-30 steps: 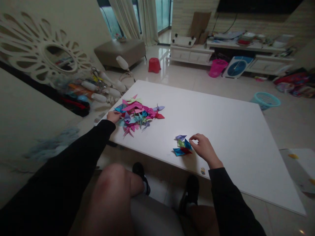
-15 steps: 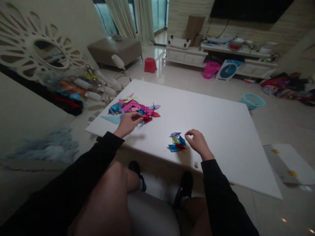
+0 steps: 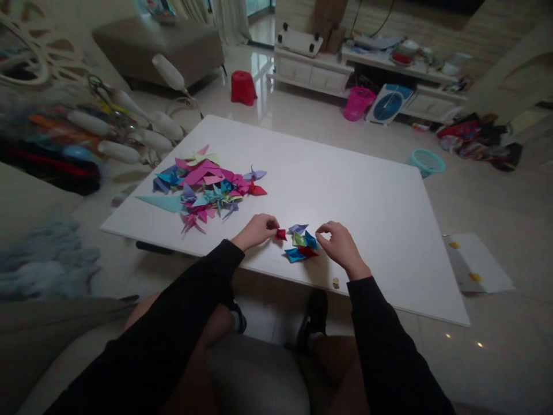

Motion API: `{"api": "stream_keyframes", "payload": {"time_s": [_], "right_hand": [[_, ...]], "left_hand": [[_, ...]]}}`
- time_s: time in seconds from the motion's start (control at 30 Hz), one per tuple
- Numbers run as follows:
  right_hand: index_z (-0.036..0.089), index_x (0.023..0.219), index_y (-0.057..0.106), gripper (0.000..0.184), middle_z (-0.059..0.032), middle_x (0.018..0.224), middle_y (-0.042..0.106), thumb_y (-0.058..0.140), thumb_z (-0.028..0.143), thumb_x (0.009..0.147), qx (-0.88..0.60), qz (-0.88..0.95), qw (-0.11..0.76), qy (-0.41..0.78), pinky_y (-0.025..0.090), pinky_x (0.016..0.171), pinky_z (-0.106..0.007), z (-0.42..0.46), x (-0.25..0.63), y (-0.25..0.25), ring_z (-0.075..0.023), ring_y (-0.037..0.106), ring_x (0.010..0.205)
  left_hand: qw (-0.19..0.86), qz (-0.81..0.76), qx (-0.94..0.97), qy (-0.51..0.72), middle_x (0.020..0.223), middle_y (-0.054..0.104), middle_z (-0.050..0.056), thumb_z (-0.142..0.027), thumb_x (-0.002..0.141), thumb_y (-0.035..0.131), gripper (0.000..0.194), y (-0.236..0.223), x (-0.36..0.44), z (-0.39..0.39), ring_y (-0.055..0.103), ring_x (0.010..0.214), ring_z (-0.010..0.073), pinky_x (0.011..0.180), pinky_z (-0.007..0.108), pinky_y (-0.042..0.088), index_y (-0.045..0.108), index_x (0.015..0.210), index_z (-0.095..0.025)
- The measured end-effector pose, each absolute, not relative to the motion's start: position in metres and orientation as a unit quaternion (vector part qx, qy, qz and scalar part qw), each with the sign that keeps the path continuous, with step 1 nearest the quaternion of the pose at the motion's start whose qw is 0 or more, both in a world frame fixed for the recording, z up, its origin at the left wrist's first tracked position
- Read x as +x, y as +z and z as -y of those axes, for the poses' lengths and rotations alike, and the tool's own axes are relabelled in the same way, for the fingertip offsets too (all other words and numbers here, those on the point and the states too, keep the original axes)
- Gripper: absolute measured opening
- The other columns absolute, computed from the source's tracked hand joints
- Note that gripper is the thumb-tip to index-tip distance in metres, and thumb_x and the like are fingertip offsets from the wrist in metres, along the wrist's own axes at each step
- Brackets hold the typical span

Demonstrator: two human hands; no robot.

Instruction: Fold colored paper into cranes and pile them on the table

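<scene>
My left hand (image 3: 260, 229) pinches a small red folded-paper piece (image 3: 281, 235) just left of a little group on the white table. That group holds a lilac folded piece (image 3: 298, 229), a green one (image 3: 298, 240), two blue ones, the nearer of them a blue boat-like piece (image 3: 294, 255), and a dark red one (image 3: 307, 252). My right hand (image 3: 337, 242) is at the group's right side, thumb and forefinger pinched close to the farther blue piece (image 3: 310, 240); whether it grips anything I cannot make out. A pile of origami (image 3: 207, 173) in pink, blue, lilac and green lies at the left.
The white table (image 3: 367, 225) spans the space before my knees, with a small sticker (image 3: 336, 283) near its front edge. Beyond it stand a red stool (image 3: 243, 88), a pink bin (image 3: 358, 104) and a turquoise basket (image 3: 427, 162). A lamp with white shades (image 3: 151, 128) crowds the left corner.
My left hand has moved right from the pile to the small group, carrying the red folded-paper piece. My right hand stays beside the group. The view has tilted down somewhat.
</scene>
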State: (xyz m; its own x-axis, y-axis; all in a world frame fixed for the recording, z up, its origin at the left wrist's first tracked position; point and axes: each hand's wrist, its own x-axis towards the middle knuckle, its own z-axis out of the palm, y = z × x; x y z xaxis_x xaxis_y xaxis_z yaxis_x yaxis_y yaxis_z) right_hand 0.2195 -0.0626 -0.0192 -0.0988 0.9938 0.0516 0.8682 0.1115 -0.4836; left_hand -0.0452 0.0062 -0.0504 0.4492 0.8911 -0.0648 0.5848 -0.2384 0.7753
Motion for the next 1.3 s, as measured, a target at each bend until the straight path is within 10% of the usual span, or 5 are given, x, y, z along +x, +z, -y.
{"api": "stream_keyframes", "payload": {"time_s": [1.3], "right_hand": [[0.016, 0.118, 0.067, 0.034, -0.0141, 0.116, 0.063, 0.060, 0.032, 0.089, -0.694, 0.685, 0.053, 0.215, 0.049, 0.088, -0.036, 0.067, 0.208, -0.043, -0.0244, 0.063, 0.097]], "left_hand": [[0.406, -0.601, 0.650, 0.230, 0.130, 0.057, 0.018, -0.024, 0.086, 0.060, 0.042, -0.064, -0.022, 0.013, 0.057, 0.120, 0.0277, 0.106, 0.043, 0.047, 0.055, 0.126, -0.014]]}}
